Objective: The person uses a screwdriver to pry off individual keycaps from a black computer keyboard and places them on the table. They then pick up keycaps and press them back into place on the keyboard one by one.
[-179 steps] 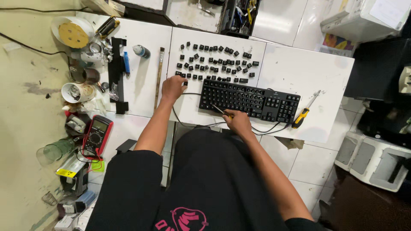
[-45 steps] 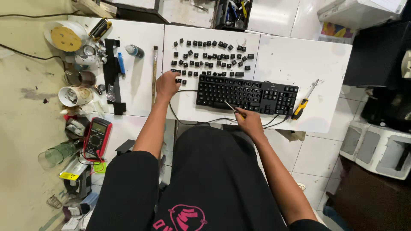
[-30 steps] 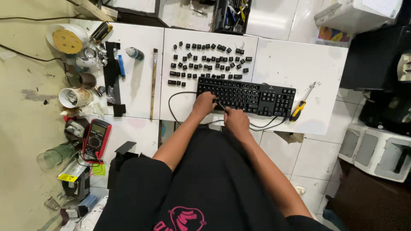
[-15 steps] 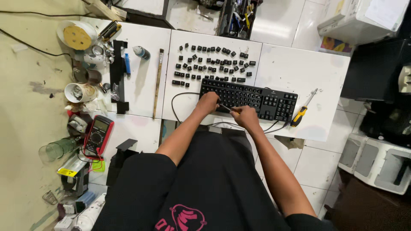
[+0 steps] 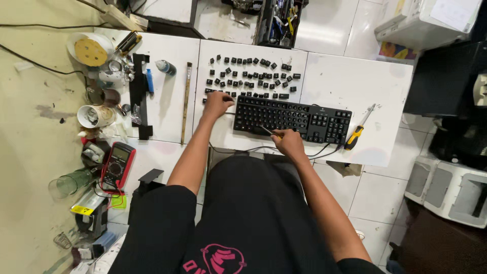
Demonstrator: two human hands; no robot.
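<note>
A black keyboard (image 5: 291, 118) lies on the white table (image 5: 355, 86), its cable looping toward me. Several loose black keycaps (image 5: 251, 76) are spread on the table just beyond it. My left hand (image 5: 217, 104) rests at the keyboard's left end, fingers curled by the nearest keycaps; whether it holds one I cannot tell. My right hand (image 5: 288, 142) is at the keyboard's near edge, closed on a thin tool (image 5: 268, 132) with a yellow handle whose tip points at the keys.
A yellow-handled screwdriver (image 5: 358, 130) lies right of the keyboard. A long brush (image 5: 185, 101), a red multimeter (image 5: 117, 165), cups, a glass jar (image 5: 71, 182) and small tools crowd the left side. Printers stand on the floor at right.
My left hand moved from the keycaps to the keyboard and now back to its left end. My right hand stays at the near edge with the tool.
</note>
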